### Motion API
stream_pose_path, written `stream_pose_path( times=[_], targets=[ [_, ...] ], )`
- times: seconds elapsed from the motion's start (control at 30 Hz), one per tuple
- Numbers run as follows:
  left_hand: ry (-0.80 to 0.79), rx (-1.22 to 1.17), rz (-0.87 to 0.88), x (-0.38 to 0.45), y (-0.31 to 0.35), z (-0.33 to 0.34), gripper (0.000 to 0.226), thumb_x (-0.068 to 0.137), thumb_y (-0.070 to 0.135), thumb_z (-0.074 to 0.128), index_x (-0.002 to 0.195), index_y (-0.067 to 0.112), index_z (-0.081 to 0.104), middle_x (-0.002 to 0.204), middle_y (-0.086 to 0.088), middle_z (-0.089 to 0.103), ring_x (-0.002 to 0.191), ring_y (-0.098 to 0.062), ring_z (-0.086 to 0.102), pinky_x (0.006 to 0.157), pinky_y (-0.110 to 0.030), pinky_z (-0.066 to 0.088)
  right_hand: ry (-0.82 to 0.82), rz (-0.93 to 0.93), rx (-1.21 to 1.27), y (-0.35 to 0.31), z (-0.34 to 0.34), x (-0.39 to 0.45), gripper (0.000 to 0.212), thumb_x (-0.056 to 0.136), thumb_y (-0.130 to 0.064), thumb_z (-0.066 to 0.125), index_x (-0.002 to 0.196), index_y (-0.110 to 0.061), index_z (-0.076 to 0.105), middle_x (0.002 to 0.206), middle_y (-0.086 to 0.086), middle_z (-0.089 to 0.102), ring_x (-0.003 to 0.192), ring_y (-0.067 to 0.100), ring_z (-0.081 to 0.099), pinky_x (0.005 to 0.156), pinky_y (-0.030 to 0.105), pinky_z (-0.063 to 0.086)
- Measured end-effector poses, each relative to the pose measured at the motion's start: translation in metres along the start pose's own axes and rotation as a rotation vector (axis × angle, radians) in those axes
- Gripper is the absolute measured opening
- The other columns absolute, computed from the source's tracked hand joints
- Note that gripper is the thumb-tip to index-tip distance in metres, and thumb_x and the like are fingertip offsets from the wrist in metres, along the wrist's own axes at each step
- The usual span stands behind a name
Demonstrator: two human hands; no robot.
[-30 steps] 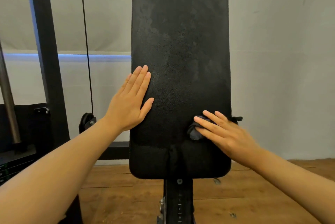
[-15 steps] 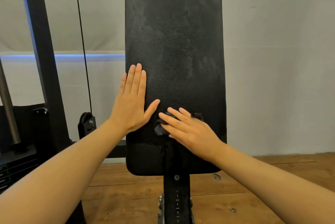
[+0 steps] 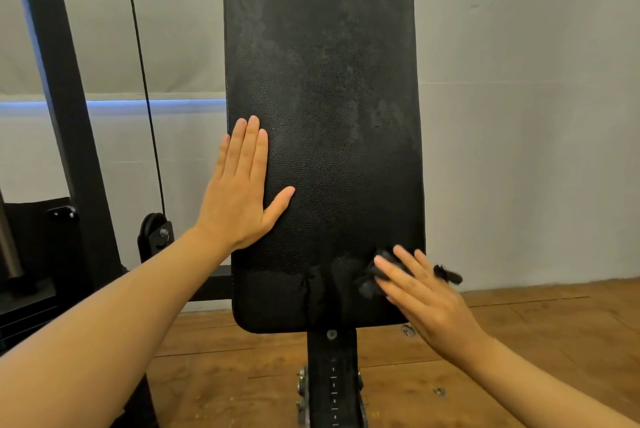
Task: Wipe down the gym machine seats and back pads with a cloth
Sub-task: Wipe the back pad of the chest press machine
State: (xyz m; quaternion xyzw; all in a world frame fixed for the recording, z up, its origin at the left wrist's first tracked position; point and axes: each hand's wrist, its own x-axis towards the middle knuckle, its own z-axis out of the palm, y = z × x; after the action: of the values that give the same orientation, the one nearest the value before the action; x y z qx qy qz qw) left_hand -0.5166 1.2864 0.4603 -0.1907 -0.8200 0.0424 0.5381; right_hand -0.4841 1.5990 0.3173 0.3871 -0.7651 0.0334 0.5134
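The back pad (image 3: 322,150) runs off the top edge, and the right hand (image 3: 420,292) hides most of the dark cloth (image 3: 370,284).

Soft, even indoor light leaves the black back pad (image 3: 322,136) with a dull sheen and faint, possibly damp smears, a blue glow strip (image 3: 114,103) shines at left, and wide-angle bending shows at the edges.

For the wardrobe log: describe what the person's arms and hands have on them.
Nothing shows on either. The left hand and right hand are bare: no gloves, rings, watch or bands visible. Both forearms are uncovered to the frame edge, with no sleeve in view.
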Motion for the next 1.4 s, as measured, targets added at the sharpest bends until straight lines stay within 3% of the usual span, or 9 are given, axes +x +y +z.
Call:
stream_pose_path(
  times=[0.2, 0.37, 0.6, 0.83, 1.0, 1.1, 1.2, 1.3, 1.4],
  targets=[
    [0.019, -0.005, 0.007, 0.000, 0.000, 0.001, 0.086, 0.098, 0.060, 0.023, 0.153, -0.006, 0.012, 0.162, -0.023, 0.005, 0.151, -0.034, 0.000, 0.122, -0.052, 0.009, -0.099, -0.156, -0.064, 0.016, -0.012, 0.014, 0.047, 0.094, -0.007, 0.052, 0.140, -0.012, 0.045, 0.152, 0.007, 0.038, 0.144, 0.029, 0.031, 0.118, 0.044, 0.027],
    [0.025, -0.006, 0.009, 0.001, 0.000, 0.002, 0.086, 0.098, 0.059, 0.024, 0.152, -0.006, 0.013, 0.161, -0.023, 0.007, 0.150, -0.035, 0.002, 0.121, -0.053, 0.010, -0.008, -0.049, -0.058, 0.023, -0.016, 0.042, 0.039, 0.097, -0.007, 0.050, 0.136, -0.008, 0.051, 0.149, 0.010, 0.042, 0.143, 0.032, 0.032, 0.117, 0.047, 0.027],
    [0.034, -0.033, 0.004, -0.001, -0.001, 0.003, 0.085, 0.098, 0.059, 0.025, 0.153, -0.005, 0.012, 0.162, -0.021, 0.005, 0.151, -0.034, 0.000, 0.122, -0.051, 0.007, -0.092, -0.052, -0.049, 0.028, -0.020, -0.002, 0.039, 0.103, -0.017, 0.041, 0.142, -0.014, 0.041, 0.153, 0.005, 0.035, 0.144, 0.028, 0.030, 0.118, 0.043, 0.028],
    [0.060, -0.061, 0.020, 0.000, -0.002, 0.004, 0.082, 0.099, 0.056, 0.028, 0.152, -0.006, 0.015, 0.161, -0.022, 0.008, 0.151, -0.035, 0.002, 0.122, -0.052, 0.008, -0.059, -0.139, -0.002, -0.017, 0.003, 0.063, 0.039, 0.094, -0.002, 0.058, 0.133, -0.004, 0.057, 0.149, 0.011, 0.043, 0.142, 0.031, 0.034, 0.118, 0.045, 0.026],
    [-0.004, -0.068, 0.042, 0.000, -0.008, -0.002, 0.080, 0.100, 0.054, 0.024, 0.154, -0.003, 0.010, 0.163, -0.019, 0.002, 0.151, -0.031, -0.003, 0.123, -0.047, 0.004, -0.112, -0.255, 0.026, -0.051, 0.028, 0.107, 0.049, 0.087, 0.002, 0.066, 0.134, -0.006, 0.055, 0.152, 0.011, 0.039, 0.144, 0.031, 0.029, 0.119, 0.045, 0.022],
    [-0.035, -0.059, 0.080, -0.002, -0.015, -0.005, 0.078, 0.101, 0.054, 0.021, 0.155, 0.000, 0.007, 0.163, -0.017, 0.000, 0.151, -0.028, -0.004, 0.123, -0.044, 0.002, -0.172, -0.293, -0.017, -0.027, 0.012, 0.086, 0.048, 0.092, 0.000, 0.057, 0.139, -0.009, 0.051, 0.156, 0.008, 0.032, 0.147, 0.028, 0.022, 0.121, 0.044, 0.018],
    [-0.024, -0.069, 0.084, -0.002, -0.016, -0.004, 0.078, 0.100, 0.054, 0.023, 0.154, -0.001, 0.009, 0.163, -0.017, 0.002, 0.151, -0.029, -0.003, 0.123, -0.042, 0.001, -0.165, -0.224, -0.052, 0.006, -0.012, 0.047, 0.047, 0.092, 0.001, 0.055, 0.138, -0.009, 0.052, 0.154, 0.008, 0.035, 0.145, 0.029, 0.026, 0.119, 0.045, 0.022],
    [-0.007, -0.074, 0.072, -0.003, -0.013, -0.002, 0.078, 0.100, 0.053, 0.024, 0.154, -0.002, 0.011, 0.163, -0.018, 0.005, 0.151, -0.030, -0.002, 0.123, -0.043, 0.002, -0.175, -0.145, -0.091, 0.030, -0.033, 0.009, 0.060, 0.087, 0.000, 0.062, 0.142, -0.014, 0.041, 0.154, 0.006, 0.034, 0.145, 0.027, 0.027, 0.119, 0.042, 0.023],
    [-0.005, -0.069, 0.065, -0.002, -0.013, -0.003, 0.077, 0.101, 0.052, 0.024, 0.154, -0.003, 0.011, 0.163, -0.019, 0.005, 0.151, -0.030, -0.001, 0.123, -0.044, 0.002, -0.193, -0.131, -0.095, 0.028, -0.029, 0.004, 0.056, 0.093, -0.010, 0.051, 0.145, -0.016, 0.033, 0.154, 0.005, 0.031, 0.147, 0.025, 0.023, 0.121, 0.040, 0.019]
  ],
)
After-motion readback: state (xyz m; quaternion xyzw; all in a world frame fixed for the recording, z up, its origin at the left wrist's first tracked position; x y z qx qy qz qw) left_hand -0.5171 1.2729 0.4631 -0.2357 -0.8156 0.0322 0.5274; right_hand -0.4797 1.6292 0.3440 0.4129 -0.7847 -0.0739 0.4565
